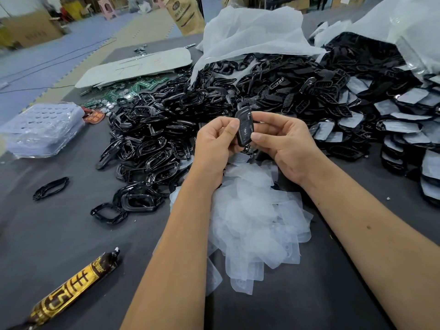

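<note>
You are pinching a glossy black car key fob shell [244,128] upright between your left hand [215,144] and right hand [285,145], above the clear film pieces [252,217] near your wrists.

Both hands, left hand [215,139] and right hand [285,144], pinch 1 black key fob [245,128] above clear film pieces [257,217] at 6 o'clock.

The key fob shell [244,128] looked like glossy black plastic, as did the heaped frames [152,148]. The film pieces [252,220] were translucent and soft-looking, the table cover [59,234] matt grey, and the tube [71,291] shiny gold foil.
</note>
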`<state>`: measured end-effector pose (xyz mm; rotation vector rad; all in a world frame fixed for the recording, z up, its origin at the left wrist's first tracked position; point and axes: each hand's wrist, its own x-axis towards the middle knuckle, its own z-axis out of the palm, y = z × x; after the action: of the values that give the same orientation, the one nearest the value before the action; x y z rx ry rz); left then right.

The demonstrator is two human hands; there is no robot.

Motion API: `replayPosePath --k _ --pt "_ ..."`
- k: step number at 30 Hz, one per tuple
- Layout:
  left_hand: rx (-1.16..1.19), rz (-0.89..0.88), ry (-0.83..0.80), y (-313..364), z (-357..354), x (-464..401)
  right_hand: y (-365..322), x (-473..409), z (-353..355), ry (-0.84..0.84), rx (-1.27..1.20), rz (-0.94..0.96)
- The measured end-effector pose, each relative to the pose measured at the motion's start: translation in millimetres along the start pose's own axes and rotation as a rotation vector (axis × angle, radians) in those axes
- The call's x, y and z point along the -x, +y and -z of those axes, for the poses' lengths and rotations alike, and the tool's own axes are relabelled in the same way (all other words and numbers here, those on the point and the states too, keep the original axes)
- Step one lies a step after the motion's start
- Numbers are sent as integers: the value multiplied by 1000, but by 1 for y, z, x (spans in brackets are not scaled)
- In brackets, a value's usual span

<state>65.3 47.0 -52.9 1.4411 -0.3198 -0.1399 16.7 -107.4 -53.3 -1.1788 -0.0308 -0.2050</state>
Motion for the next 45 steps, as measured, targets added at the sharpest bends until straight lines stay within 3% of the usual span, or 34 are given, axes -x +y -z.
replayPosePath --k 8,22,30,39,45 --pt "-89 -57 20 0 -1 2 -3 -1 1 13 -85 -85" --pt "7 -29 -84 3 2 3 -6 4 3 -5 -151 -56" --pt "-121 -93 -15 2 4 3 0 3 -1 85 38 8" --pt "-130 -43 -75 13 5 6 -7 9 4 63 -26 12" --pt "-327 -32 -86 32 -3 0 -22 17 10 75 -10 73"
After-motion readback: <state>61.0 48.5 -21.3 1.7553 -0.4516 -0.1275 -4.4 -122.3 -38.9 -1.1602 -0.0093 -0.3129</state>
